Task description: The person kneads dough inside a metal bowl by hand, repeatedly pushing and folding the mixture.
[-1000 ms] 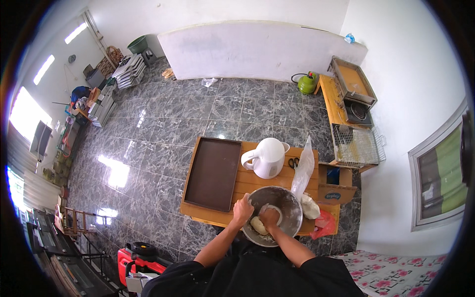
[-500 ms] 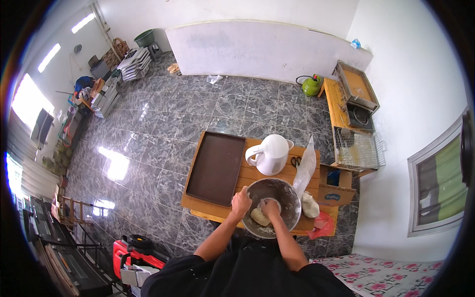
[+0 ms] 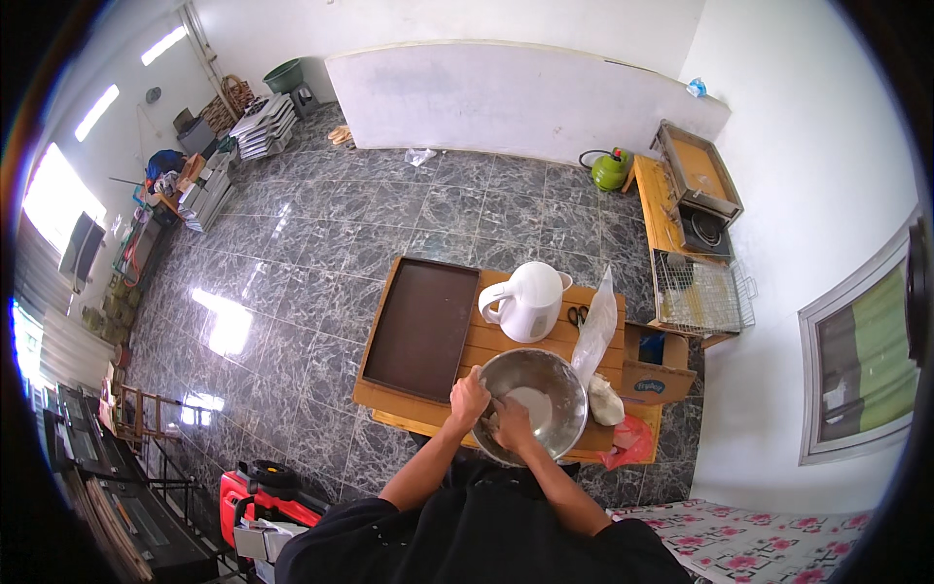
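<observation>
A steel mixing bowl (image 3: 559,428) stands at the front of the wooden table, with whitish flour smears on its inner wall. My left hand (image 3: 469,397) is closed on the bowl's left rim. Inside, at the left wall, my right hand (image 3: 512,426) is curled over a lump of dough, which it almost wholly hides. The bare bottom of the bowl shows pale just right of those fingers. Touching or very near the bowl's right side are a clear plastic bag (image 3: 597,326) and a white, floury bag (image 3: 605,401).
A white electric kettle (image 3: 531,304) stands behind the bowl, scissors (image 3: 577,315) beside it. A dark baking tray (image 3: 420,326) covers the table's left part. Right of the table are a red plastic bag (image 3: 630,441) and a cardboard box (image 3: 657,383). A green gas cylinder (image 3: 609,172) stands farther back.
My right hand has moved left inside the bowl, from the middle to the left wall, and now covers the dough that showed before. My left hand keeps its hold on the rim.
</observation>
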`<state>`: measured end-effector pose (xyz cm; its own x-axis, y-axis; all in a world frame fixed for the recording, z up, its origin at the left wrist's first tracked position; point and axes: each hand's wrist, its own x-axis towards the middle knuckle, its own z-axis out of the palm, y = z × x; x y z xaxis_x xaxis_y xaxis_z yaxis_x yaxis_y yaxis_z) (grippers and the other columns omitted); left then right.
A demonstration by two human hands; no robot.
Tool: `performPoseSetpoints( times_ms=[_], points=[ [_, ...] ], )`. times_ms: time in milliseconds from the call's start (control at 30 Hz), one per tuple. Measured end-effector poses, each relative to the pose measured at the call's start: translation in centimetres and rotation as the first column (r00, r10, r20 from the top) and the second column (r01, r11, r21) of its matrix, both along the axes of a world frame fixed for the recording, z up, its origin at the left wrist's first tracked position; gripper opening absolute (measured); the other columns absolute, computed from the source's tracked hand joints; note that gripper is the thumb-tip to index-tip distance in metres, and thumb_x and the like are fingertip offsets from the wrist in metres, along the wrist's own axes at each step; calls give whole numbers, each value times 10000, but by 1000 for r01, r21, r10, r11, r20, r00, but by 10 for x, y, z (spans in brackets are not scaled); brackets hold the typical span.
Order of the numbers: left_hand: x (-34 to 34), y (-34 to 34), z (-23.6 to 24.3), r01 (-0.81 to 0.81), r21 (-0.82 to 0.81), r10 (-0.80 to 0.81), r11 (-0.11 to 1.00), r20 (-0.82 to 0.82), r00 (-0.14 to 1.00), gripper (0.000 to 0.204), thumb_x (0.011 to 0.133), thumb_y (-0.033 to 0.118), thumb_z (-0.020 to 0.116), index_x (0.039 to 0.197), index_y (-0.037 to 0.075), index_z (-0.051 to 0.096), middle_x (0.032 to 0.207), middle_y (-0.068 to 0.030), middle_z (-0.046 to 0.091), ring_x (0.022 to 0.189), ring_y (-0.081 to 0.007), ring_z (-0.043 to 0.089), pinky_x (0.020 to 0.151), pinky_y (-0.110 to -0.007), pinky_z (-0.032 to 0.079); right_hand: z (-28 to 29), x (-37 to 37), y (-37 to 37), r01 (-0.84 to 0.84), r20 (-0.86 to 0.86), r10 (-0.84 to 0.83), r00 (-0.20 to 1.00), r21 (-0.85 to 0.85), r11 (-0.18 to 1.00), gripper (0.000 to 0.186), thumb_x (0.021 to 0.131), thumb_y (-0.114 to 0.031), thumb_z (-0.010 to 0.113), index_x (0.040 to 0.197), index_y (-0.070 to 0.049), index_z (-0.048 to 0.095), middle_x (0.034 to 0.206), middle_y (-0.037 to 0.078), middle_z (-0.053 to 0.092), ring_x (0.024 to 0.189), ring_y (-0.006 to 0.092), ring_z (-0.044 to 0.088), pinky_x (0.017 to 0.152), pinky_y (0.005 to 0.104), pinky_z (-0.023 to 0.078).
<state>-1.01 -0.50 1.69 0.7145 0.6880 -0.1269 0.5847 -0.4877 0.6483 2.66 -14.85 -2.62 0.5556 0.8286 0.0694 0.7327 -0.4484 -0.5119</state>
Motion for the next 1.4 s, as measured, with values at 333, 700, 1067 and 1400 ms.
performPoseSetpoints(
  times_ms=[333,700,1067,1400],
  points=[
    [-8,7,-12,-14,4,13,1000,31,999,446,768,106,570,1214,97,571,911,-277,657,897,-467,628,803,-532,501,4,5,-5,-33,-149,17,989,-105,994,283,746,-347,732,869,-102,663,1066,115,581,1093,320,525,866,544,402],
    [-2,17,0,11,-7,-11,1000,12,1000,351,777,107,550,1126,126,577,862,-258,662,871,-471,624,775,-546,497,35,22,-52,261,-232,-249,940,22,965,234,752,-263,768,801,-65,655,882,133,584,931,375,581,805,460,485],
    [1,14,-4,61,37,-59,997,-49,997,348,788,136,571,1135,136,572,847,-244,669,846,-454,643,754,-537,510,48,44,-53,83,-349,-254,902,-437,895,442,885,-426,595,731,-35,733,647,169,675,622,309,684,620,432,537],
    [3,12,1,109,58,-106,992,-47,993,308,784,129,592,1091,126,568,809,-240,666,808,-454,647,727,-544,516,59,44,-21,-190,-675,-472,567,-665,722,803,960,-621,303,625,-13,707,561,134,654,558,219,681,611,327,553]
  ],
)
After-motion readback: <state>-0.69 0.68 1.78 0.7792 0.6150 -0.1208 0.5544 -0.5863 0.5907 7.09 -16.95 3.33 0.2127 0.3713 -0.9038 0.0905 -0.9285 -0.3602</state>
